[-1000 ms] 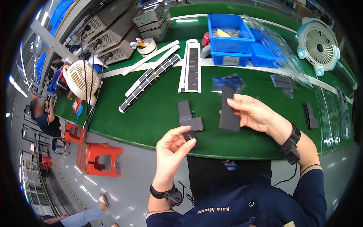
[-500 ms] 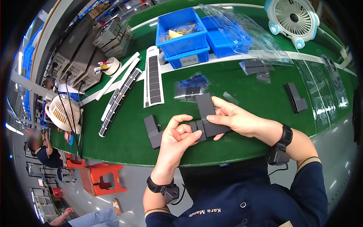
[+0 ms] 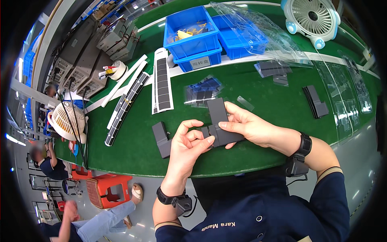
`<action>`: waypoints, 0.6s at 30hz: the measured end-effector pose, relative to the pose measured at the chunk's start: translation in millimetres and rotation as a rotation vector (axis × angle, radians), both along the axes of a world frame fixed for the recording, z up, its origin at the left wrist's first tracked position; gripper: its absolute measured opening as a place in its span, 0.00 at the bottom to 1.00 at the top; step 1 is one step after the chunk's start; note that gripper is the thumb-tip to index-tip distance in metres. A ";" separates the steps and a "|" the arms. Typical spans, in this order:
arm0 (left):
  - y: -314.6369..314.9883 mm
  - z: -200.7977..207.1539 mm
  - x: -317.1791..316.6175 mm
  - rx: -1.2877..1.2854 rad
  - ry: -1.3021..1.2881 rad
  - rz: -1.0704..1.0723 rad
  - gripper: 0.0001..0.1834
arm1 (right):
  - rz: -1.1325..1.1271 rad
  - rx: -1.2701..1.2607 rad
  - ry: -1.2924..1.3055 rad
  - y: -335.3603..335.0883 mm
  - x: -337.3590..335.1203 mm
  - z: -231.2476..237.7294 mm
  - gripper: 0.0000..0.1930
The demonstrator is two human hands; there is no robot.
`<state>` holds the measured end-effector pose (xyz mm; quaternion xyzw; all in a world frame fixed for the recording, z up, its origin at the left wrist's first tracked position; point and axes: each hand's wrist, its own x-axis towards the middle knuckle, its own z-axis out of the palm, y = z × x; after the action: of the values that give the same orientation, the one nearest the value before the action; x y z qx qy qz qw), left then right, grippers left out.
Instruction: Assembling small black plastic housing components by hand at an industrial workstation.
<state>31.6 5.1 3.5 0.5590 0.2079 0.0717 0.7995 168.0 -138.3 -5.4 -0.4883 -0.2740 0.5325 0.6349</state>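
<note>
My right hand (image 3: 248, 125) grips a matt black L-shaped block (image 3: 217, 111), thumb on its face and fingers behind, just above the near edge of the green table. At the block's left end, the thumb and forefinger of my left hand (image 3: 185, 147) pinch a small dark flat piece (image 3: 205, 132), partly hidden by the fingers. Whether this piece is fixed to the block I cannot tell. Close to my left hand lies a second black L-shaped block (image 3: 161, 139). Further off to the right rest several similar black blocks (image 3: 316, 103) side by side.
Beyond my hands lie clear film pieces with dark squares (image 3: 203, 90) and a white sheet of black squares (image 3: 163, 84). Blue bins (image 3: 191, 44), clear plastic trays (image 3: 262, 36) and a fan (image 3: 312, 18) stand at the back. Another fan (image 3: 66, 121) is left, near a red stool (image 3: 107, 189).
The small dark piece in my left hand sits slightly closer against the block's end. Both hands keep their grips. At lower left, a seated person's leg and arm have shifted.
</note>
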 end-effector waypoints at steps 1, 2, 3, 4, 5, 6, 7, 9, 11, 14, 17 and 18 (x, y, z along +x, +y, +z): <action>0.0 -0.2 -0.1 -0.002 -0.005 -0.001 0.21 | 0.018 0.006 0.006 -0.1 0.6 -0.3 0.26; 0.0 -0.3 -0.3 -0.002 -0.005 -0.001 0.21 | 0.018 0.006 0.006 -0.3 0.5 -0.2 0.26; -0.2 -0.4 -0.7 0.002 -0.006 0.000 0.21 | 0.016 0.002 0.004 -0.4 0.3 -0.3 0.26; -0.3 -0.5 -0.9 0.007 -0.006 0.001 0.21 | 0.014 -0.001 0.002 -0.6 0.1 -0.2 0.26; -0.3 -1.0 -0.9 0.006 -0.006 0.001 0.21 | 0.014 -0.002 0.003 -0.7 0.3 -0.6 0.26; -0.2 -2.1 -0.8 0.005 -0.013 -0.002 0.21 | 0.020 -0.001 0.000 -0.7 0.8 -1.3 0.25; 0.2 -2.7 -0.7 0.005 -0.020 -0.004 0.21 | 0.026 0.000 -0.003 -0.3 1.2 -1.6 0.25; 0.4 -3.7 -0.9 0.005 -0.020 -0.003 0.21 | 0.023 -0.002 -0.001 -0.2 1.1 -1.4 0.25; 0.4 -2.8 -1.4 0.005 -0.024 -0.002 0.21 | 0.020 -0.005 -0.001 0.2 -0.2 0.6 0.25; -0.2 -2.0 -0.7 0.004 -0.028 0.005 0.20 | -0.017 0.000 0.011 1.5 -2.1 2.2 0.21; 0.0 -2.8 -0.4 0.013 -0.030 0.005 0.20 | -0.023 -0.006 0.010 1.7 -2.1 2.3 0.21; 0.1 -3.1 -0.3 0.016 -0.033 0.004 0.20 | -0.024 -0.007 0.010 1.8 -2.1 2.2 0.20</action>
<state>31.2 5.2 0.4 0.5635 0.1952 0.0840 0.7983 165.9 -136.6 -3.3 -0.4910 -0.2631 0.5283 0.6408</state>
